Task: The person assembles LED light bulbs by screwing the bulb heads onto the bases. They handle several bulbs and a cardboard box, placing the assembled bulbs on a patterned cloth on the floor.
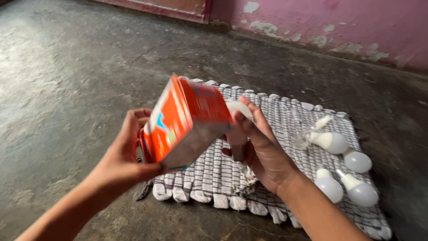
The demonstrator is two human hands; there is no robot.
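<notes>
Fingers of my left hand (122,154) curl around the lower-left end of an orange carton (185,120), thumb under its grey bottom edge, so that hand is closed on the box. The carton tilts — its long axis runs from lower left, by my left palm, up to the right, where its open end points at my right hand. Its broad face is orange with a white and blue patch, the print blurred; the underside is plain grey card.

At that upper end a white bulb (238,108) shows just past the carton mouth, touching my right hand (261,149), whose fingers (249,127) are half closed about it; how firm the grip is I cannot tell. The right hand is the nearer one to the bulb.

Below lies a woven checked mat (276,120) on the grey concrete floor (67,67). Further right — well apart from both hands — four loose white bulbs (339,167) rest on the mat, before a peeling pink wall (356,27).
</notes>
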